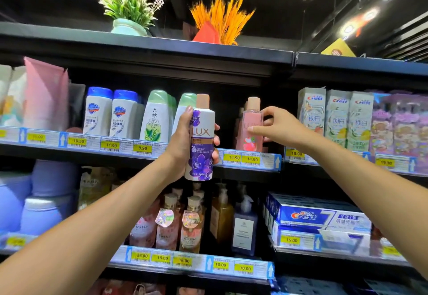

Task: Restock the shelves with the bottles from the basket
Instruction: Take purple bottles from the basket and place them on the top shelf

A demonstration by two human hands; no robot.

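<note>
**Two Lux bottles in hand at the body-wash shelf**

The left hand (pixel 183 137) curls fingers and thumb round a purple Lux bottle (pixel 201 146), held upright in the air just in front of the upper shelf (pixel 76 153), at its front edge. The right hand (pixel 281 124) pinches a pink Lux bottle (pixel 252 130), thumb on its face and fingers behind. That bottle stands near the shelf's right end, close to the front edge. Two blue-capped Safeguard bottles (pixel 98 111) stand toward the left of the same shelf. Three upright Crest boxes (pixel 337 118) line the adjoining shelf to the right.
</note>
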